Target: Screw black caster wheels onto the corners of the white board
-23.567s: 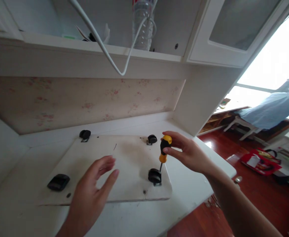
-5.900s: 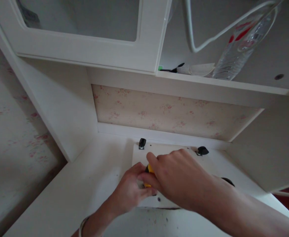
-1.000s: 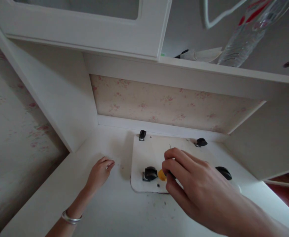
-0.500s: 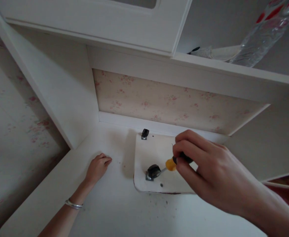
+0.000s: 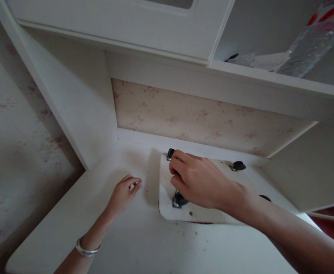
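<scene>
My right hand [image 5: 194, 177] is closed round the screwdriver, whose yellow and black handle showed a moment ago; now the fingers hide nearly all of it. This fist is over the left part of a white board [image 5: 212, 215] with rounded corners. Just below it, a black caster [image 5: 181, 199] on a metal plate is partly covered by the hand. Another caster [image 5: 170, 153] stands at the board's back left corner. To the left of the board, my left hand [image 5: 125, 192] pinches thumb and fingertips together; anything between them is too small to make out.
Two more casters, one at the back right [image 5: 238, 166] and one at the right [image 5: 265, 198], sit on the board. Dark crumbs [image 5: 195, 233] lie on the white desktop [image 5: 132, 236]. A shelf above holds a clear plastic bottle [image 5: 306, 49]. A side panel [image 5: 67, 95] rises at left.
My right hand has moved left with the screwdriver, to above the near left caster. My left hand has shifted right and turned, its thumb and fingertips now pinched. The view has tilted slightly.
</scene>
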`<state>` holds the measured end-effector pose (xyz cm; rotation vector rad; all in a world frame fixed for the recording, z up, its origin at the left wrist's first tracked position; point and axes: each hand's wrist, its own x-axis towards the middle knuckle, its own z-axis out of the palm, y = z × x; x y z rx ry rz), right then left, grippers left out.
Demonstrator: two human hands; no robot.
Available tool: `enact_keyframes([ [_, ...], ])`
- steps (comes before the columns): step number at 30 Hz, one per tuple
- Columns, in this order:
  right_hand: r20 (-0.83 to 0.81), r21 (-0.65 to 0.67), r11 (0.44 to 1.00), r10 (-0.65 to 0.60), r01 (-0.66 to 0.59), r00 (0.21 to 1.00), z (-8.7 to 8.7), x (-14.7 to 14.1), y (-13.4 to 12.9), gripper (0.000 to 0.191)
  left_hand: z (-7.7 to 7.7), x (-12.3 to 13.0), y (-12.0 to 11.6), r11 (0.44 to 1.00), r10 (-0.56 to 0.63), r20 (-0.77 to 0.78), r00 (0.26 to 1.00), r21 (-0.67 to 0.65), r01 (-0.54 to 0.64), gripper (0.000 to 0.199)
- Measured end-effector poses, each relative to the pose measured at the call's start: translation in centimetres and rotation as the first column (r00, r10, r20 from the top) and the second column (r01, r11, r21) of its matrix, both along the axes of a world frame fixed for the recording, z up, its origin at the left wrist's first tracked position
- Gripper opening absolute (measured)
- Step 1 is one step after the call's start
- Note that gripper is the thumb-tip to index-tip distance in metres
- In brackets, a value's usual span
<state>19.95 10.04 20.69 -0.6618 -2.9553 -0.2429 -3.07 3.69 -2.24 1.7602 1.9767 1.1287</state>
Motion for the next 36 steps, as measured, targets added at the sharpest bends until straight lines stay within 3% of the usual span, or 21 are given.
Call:
enact_keyframes([
  [3, 0.021, -0.002, 1.0, 0.016, -0.016, 1.0, 0.0, -0.4, 0.0, 0.017, 3.8, 2.8, -0.4, 0.996, -0.085, 0.152, 0.985, 0.03, 0.082, 0.025],
  [6, 0.036, -0.006, 1.0, 0.027, -0.026, 0.999, 0.0, -0.6, 0.0, 0.018, 7.3, 5.3, -0.4, 0.982, -0.189, 0.334, 0.923, 0.064, 0.178, 0.024],
  [10, 0.056, 0.006, 1.0, 0.024, -0.024, 0.998, 0.0, -0.7, -0.1, 0.019, 9.6, 7.8, 0.7, 0.934, -0.354, 0.372, 0.858, 0.1, 0.342, 0.022],
  [14, 0.064, 0.022, 0.999, 0.033, -0.034, 0.997, -0.2, -0.7, -0.2, 0.015, 9.5, 9.0, 1.9, 0.917, -0.398, 0.31, 0.864, 0.11, 0.383, 0.009],
  [20, 0.092, 0.11, 0.994, 0.003, -0.013, 0.996, -0.2, -0.8, 0.1, 0.022, 9.1, 9.3, 2.8, 0.943, -0.332, 0.324, 0.886, 0.093, 0.319, 0.007],
  [27, 0.165, 0.215, 0.976, -0.004, -0.032, 0.986, 0.1, -0.9, 0.3, 0.01, 10.0, 9.2, 2.4, 0.956, -0.29, 0.332, 0.898, 0.058, 0.288, 0.026],
  [36, 0.154, 0.214, 0.976, 0.012, -0.045, 0.988, 0.0, -0.7, 0.6, 0.012, 9.7, 9.5, 2.8, 0.957, -0.286, 0.359, 0.888, 0.063, 0.283, 0.018],
])
